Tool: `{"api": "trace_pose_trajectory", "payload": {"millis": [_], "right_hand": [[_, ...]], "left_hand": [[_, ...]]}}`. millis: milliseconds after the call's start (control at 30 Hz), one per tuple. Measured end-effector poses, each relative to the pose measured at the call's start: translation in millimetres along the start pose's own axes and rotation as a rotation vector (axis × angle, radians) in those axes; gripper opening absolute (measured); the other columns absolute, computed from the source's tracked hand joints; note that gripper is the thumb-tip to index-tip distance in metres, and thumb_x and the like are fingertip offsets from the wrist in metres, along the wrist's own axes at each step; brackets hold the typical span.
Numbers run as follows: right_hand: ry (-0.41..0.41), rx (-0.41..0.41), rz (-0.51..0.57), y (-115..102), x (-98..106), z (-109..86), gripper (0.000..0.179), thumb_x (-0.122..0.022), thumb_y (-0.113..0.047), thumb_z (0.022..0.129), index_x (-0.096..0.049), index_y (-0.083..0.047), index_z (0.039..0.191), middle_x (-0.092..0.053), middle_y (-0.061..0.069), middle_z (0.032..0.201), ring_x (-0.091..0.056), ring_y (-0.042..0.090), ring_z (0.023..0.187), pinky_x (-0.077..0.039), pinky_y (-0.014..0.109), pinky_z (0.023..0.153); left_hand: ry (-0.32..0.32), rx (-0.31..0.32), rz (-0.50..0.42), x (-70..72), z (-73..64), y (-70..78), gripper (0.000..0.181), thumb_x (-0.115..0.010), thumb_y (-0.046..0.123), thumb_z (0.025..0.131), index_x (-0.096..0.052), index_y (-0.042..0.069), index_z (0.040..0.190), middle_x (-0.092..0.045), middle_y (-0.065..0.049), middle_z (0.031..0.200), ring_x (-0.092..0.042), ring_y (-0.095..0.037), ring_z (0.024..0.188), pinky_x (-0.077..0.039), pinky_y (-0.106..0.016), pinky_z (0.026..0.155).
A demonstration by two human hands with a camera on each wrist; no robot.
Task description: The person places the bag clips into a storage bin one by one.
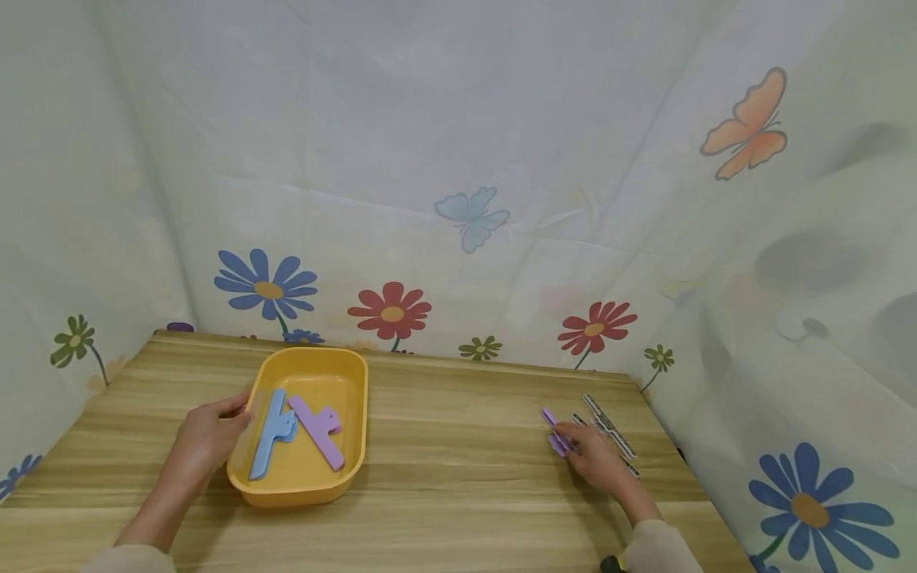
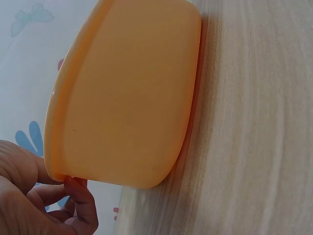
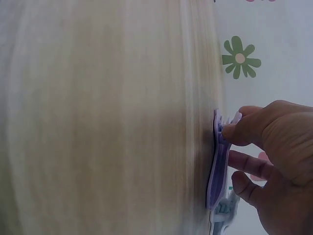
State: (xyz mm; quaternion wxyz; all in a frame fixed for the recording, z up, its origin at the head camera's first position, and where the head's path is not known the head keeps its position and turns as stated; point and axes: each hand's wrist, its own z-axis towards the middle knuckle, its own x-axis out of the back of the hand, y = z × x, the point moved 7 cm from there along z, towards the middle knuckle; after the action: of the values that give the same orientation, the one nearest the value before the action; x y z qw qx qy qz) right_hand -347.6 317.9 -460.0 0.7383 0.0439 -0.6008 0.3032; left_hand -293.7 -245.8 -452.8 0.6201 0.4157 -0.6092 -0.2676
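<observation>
My left hand [image 1: 208, 438] pinches the left rim of a yellow plastic tub [image 1: 358, 426]; the left wrist view shows thumb and fingers at the rim of the tub [image 2: 127, 98]. Inside lie a blue bag clip [image 1: 267, 446] and a pinkish-purple bag clip [image 1: 315, 432]. Far to the right, my right hand [image 1: 596, 460] pinches a purple bag clip [image 1: 557, 446] low over the table. Up close in the right wrist view, thumb and a finger grip the small handle of the purple clip [image 3: 216, 181], its long bar along the wood.
Black-and-white patterned clips [image 1: 609, 426] lie beside and partly under my right hand. The wooden table [image 1: 458, 493] stretches between the hands. Behind it hangs a flowered cloth [image 1: 458, 135]. A dark object [image 1: 612, 564] shows by the right sleeve, and a purple one [image 1: 180, 327] at the back left edge.
</observation>
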Motion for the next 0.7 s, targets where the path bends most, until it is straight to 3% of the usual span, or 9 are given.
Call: {"api": "trace_pose_trajectory", "payload": {"millis": [133,533,700], "right_hand": [[-0.011,-0.024,-0.007,-0.3,0.6,-0.4,0.042,-0.066,0.008,0.078,-0.064,-0.006,0.117,-0.063,0.010,0.116,-0.058,0.025,0.104,-0.030,0.057,0.099],[-0.010,-0.006,-0.036,-0.6,0.6,-0.8,0.041,-0.067,0.007,0.078,-0.065,-0.006,0.116,-0.064,0.010,0.114,-0.058,0.027,0.103,-0.035,0.056,0.095],[-0.036,-0.007,-0.036,0.9,-0.2,1.6,0.040,-0.068,0.005,0.078,-0.065,-0.006,0.116,-0.066,0.008,0.109,-0.060,0.020,0.091,-0.046,0.047,0.084]], "left_hand": [[-0.001,-0.005,-0.007,-0.1,-0.8,0.5,0.053,-0.044,0.027,0.098,-0.033,-0.002,0.141,-0.037,-0.029,0.137,-0.030,-0.041,0.123,-0.029,-0.058,0.097],[-0.003,-0.001,-0.018,-0.6,-1.7,0.2,0.053,-0.044,0.026,0.098,-0.032,-0.002,0.141,-0.038,-0.029,0.137,-0.032,-0.039,0.120,-0.032,-0.056,0.096],[-0.006,0.004,-0.018,-1.5,-1.1,-0.8,0.053,-0.044,0.026,0.098,-0.032,-0.002,0.141,-0.039,-0.029,0.136,-0.034,-0.038,0.117,-0.034,-0.054,0.094]]}}
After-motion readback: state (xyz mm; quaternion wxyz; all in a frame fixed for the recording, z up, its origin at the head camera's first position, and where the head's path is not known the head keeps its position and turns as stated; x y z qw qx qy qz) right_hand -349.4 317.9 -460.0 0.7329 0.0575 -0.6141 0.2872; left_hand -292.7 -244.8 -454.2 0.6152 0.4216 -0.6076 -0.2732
